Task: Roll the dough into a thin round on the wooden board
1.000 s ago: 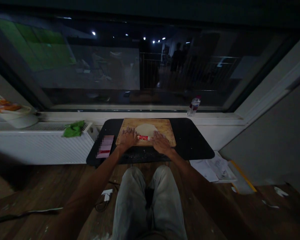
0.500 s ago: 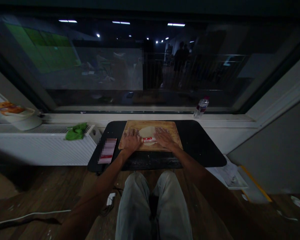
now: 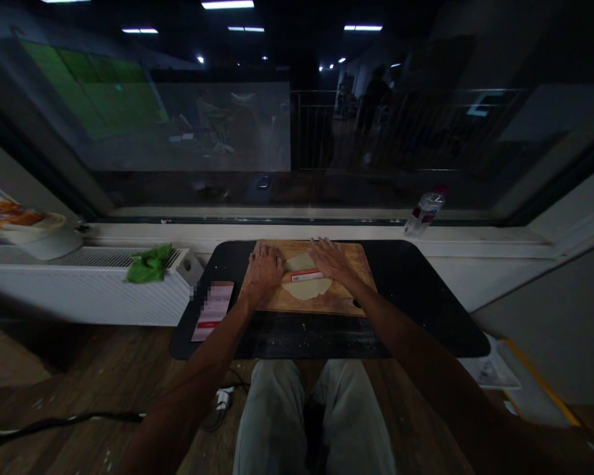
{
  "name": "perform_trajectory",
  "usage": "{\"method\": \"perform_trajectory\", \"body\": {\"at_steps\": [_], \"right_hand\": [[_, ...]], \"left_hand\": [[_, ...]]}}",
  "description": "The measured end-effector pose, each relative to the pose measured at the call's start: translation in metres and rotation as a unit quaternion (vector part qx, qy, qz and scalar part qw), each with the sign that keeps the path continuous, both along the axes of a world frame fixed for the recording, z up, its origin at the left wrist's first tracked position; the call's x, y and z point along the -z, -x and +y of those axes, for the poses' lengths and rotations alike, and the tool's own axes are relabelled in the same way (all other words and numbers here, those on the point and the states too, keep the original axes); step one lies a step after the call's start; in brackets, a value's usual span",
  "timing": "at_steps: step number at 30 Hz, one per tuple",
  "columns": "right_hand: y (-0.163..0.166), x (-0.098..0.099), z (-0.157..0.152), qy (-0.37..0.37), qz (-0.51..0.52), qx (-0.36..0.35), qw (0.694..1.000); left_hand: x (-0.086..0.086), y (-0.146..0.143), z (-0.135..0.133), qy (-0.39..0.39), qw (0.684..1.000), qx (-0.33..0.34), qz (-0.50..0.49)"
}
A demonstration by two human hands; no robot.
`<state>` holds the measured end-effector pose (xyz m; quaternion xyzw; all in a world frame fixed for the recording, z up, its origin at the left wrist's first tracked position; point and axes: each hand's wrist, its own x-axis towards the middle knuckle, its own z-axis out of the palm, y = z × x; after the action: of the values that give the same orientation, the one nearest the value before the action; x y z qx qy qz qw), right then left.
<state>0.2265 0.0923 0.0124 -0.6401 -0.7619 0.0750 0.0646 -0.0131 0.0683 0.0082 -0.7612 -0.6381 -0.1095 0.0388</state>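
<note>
A flat pale sheet of dough (image 3: 309, 287) lies on a wooden cutting board (image 3: 327, 300) on a black table (image 3: 416, 297). Across the dough lies a white roller with a red band (image 3: 305, 276). My left hand (image 3: 264, 267) presses flat on the roller's left end, fingers stretched out. My right hand (image 3: 331, 258) lies flat on its right end, fingers spread toward the board's far edge.
A red and white packet (image 3: 212, 309) lies on the table's left side. A plastic water bottle (image 3: 423, 214) stands on the window sill at right. A green cloth (image 3: 151, 262) rests on the white radiator (image 3: 79, 290), a white bowl (image 3: 34, 234) farther left. A cable (image 3: 54, 425) crosses the wooden floor.
Both hands have pushed the roller away from me, from the board's near edge to the far part of the dough. The dough now shows behind the roller, nearer to me.
</note>
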Motion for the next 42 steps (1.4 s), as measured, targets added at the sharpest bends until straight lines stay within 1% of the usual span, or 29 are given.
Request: {"method": "perform_trajectory", "body": {"at_steps": [4,7,11,13,16,21,25,29,33,36,42], "right_hand": [[0.001,0.003,0.019,-0.015,0.018,0.008,1.0],[0.001,0.006,0.033,-0.022,0.025,0.017,0.999],[0.0,0.01,0.045,-0.06,0.034,0.017,0.997],[0.0,0.011,0.049,-0.066,0.035,0.02,0.997],[0.001,0.011,0.051,-0.041,0.026,0.017,0.999],[0.001,0.012,0.054,0.013,0.021,0.019,1.0],[0.001,0.012,0.056,0.049,0.012,0.004,0.999],[0.002,0.01,0.05,0.063,-0.007,-0.008,0.998],[0.001,0.008,0.031,0.059,-0.013,-0.02,0.998],[-0.002,0.006,0.009,0.034,-0.016,-0.022,0.999],[-0.006,0.004,-0.04,-0.024,-0.014,-0.011,1.0]], "left_hand": [[0.004,0.002,0.02,-0.023,1.0,0.006,-0.01],[0.002,0.003,0.036,-0.027,0.999,0.011,-0.018],[-0.001,0.003,0.054,-0.015,1.0,0.006,-0.024],[-0.001,0.002,0.059,-0.008,1.0,0.007,-0.022],[0.004,0.003,0.06,-0.001,1.0,0.012,-0.018],[0.011,0.004,0.049,-0.006,1.0,-0.012,-0.019],[0.01,0.002,0.037,-0.007,0.999,-0.032,-0.016],[0.009,-0.001,0.019,-0.001,0.999,-0.043,-0.02],[0.007,-0.006,-0.004,0.004,0.999,-0.026,-0.025],[0.006,-0.01,-0.02,0.013,0.999,-0.044,-0.027],[0.008,-0.017,-0.049,-0.001,0.999,-0.04,-0.021]]}}
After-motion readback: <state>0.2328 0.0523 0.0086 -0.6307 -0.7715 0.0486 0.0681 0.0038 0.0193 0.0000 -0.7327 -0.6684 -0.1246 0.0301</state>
